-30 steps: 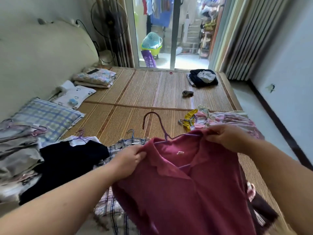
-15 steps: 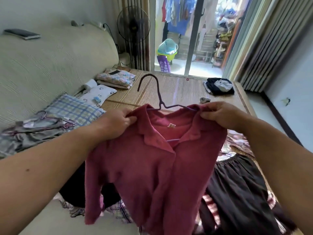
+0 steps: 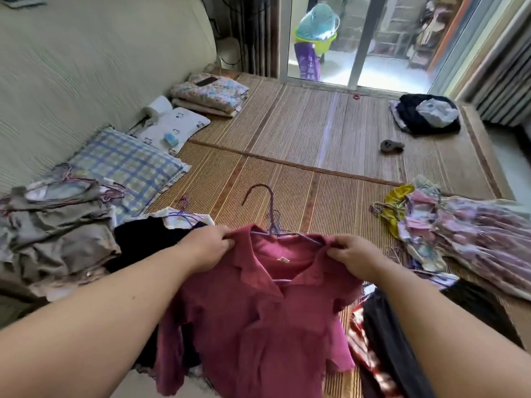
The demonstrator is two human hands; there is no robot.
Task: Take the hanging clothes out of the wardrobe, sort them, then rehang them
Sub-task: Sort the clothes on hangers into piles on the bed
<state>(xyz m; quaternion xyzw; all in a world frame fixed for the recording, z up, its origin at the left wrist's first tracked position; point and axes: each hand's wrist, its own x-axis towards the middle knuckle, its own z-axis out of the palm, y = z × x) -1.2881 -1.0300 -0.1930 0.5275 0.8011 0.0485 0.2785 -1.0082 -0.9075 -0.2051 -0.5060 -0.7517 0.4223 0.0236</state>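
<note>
Wide straw mat (image 3: 316, 133) underneath, ribbed and finely woven. Over its near edge hangs the magenta shirt (image 3: 258, 326), soft knit, pointed collar lying open, sleeves drooping. To its left lies a crumpled heap of grey clothes (image 3: 57, 234), to its right a ruffled floral pile (image 3: 474, 239). The left hand (image 3: 205, 248) pinches one shoulder beside the collar and the right hand (image 3: 352, 257) pinches the other, fingers curled into the cloth. A thin purple hanger (image 3: 271, 214) sits inside the neck, hook curving up.
</note>
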